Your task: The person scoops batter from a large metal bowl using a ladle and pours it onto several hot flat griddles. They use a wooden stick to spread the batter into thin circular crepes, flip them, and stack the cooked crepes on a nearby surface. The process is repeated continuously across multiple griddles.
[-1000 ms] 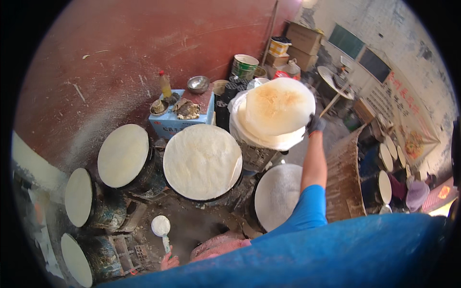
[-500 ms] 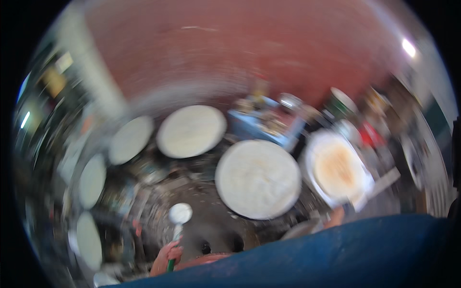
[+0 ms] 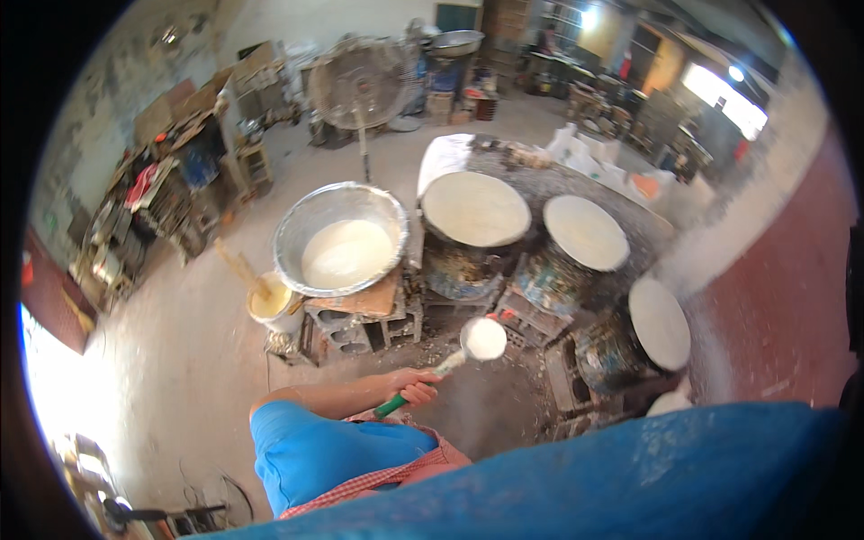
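In the left hand (image 3: 416, 387), fingers (image 3: 419, 393) tight around its green handle (image 3: 390, 407), a round ladle (image 3: 450, 363) of white batter (image 3: 487, 339)

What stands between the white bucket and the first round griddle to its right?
The large metal basin of pale liquid stands between the white bucket and that round griddle, in the head view.

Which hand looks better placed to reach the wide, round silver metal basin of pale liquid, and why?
Probably the left hand: it grips the green-handled, round-bowled ladle near the metal basin, while the right hand is out of view.
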A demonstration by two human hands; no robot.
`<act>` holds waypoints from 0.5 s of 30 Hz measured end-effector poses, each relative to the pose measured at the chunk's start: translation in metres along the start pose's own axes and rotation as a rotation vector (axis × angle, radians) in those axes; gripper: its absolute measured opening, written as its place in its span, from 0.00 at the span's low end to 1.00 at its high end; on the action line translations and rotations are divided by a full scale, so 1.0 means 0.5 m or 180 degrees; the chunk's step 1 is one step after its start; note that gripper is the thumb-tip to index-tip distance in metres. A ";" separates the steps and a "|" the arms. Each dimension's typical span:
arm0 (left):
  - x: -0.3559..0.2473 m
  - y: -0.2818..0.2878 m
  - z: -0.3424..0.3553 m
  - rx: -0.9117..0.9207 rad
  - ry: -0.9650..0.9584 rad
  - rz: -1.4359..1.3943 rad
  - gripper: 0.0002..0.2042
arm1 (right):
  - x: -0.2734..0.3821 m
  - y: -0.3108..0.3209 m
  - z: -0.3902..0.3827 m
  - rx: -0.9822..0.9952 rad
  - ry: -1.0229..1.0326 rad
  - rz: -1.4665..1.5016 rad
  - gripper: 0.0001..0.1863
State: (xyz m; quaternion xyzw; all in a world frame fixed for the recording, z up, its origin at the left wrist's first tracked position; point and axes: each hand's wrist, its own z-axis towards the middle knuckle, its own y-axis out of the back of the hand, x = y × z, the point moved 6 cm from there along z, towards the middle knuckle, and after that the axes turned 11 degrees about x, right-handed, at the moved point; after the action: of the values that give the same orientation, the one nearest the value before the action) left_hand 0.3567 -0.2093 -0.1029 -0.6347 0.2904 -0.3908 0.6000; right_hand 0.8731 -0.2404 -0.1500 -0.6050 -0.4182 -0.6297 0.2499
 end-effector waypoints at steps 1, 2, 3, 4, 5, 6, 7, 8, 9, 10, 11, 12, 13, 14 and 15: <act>-0.047 -0.018 -0.062 0.0007 -0.0329 0.0329 0.14 | 0.043 -0.119 0.019 0.0495 0.0049 -0.0074 0.11; -0.091 -0.039 -0.122 -0.0056 -0.0656 0.0673 0.15 | 0.092 -0.246 0.037 0.1061 0.0123 -0.0157 0.11; -0.136 -0.058 -0.185 -0.0017 -0.0950 0.0986 0.16 | 0.145 -0.385 0.047 0.1635 0.0241 -0.0320 0.11; -0.192 -0.054 -0.254 -0.0564 -0.1324 0.1455 0.19 | 0.198 -0.532 0.047 0.2137 0.0338 -0.0561 0.11; -0.255 -0.061 -0.319 -0.0826 -0.1642 0.1973 0.22 | 0.247 -0.692 0.048 0.2752 0.0274 -0.1149 0.12; -0.320 -0.057 -0.385 -0.0964 -0.1769 0.2162 0.27 | 0.293 -0.834 0.026 0.2769 0.0550 -0.1886 0.14; -0.384 -0.046 -0.446 -0.0888 -0.1927 0.2151 0.27 | 0.341 -0.976 -0.007 0.2870 0.1067 -0.2448 0.16; -0.458 -0.019 -0.515 -0.1316 -0.1871 0.2160 0.25 | 0.413 -1.112 -0.065 0.2754 0.2348 -0.2440 0.18; -0.517 0.021 -0.570 -0.1618 -0.1814 0.2154 0.24 | 0.432 -1.235 -0.104 0.2755 0.2337 -0.3039 0.15; -0.581 0.080 -0.622 -0.2047 -0.1948 0.1811 0.22 | 0.453 -1.345 -0.161 0.2870 0.2798 -0.3362 0.14; -0.646 0.132 -0.673 -0.2474 -0.2072 0.1550 0.19 | 0.471 -1.437 -0.214 0.2760 0.3281 -0.3789 0.14; -0.702 0.186 -0.714 -0.3023 -0.2028 0.1491 0.17 | 0.467 -1.510 -0.270 0.3153 0.3630 -0.4155 0.13; -0.756 0.239 -0.758 -0.3552 -0.1891 0.1463 0.15 | 0.462 -1.569 -0.326 0.3500 0.4114 -0.4309 0.12; -0.784 0.278 -0.783 -0.3718 -0.1753 0.1181 0.15 | 0.455 -1.592 -0.360 0.3912 0.4095 -0.4207 0.14; -0.802 0.317 -0.805 -0.3841 -0.1588 0.0848 0.15 | 0.455 -1.614 -0.358 0.3618 0.3699 -0.4387 0.14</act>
State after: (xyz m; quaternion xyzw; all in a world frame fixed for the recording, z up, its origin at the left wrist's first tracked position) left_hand -0.1780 -0.1063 -0.3289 -0.8893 0.3866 0.0764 0.2320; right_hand 0.0794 0.0786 -0.0952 0.3609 -0.7194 -0.5397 0.2466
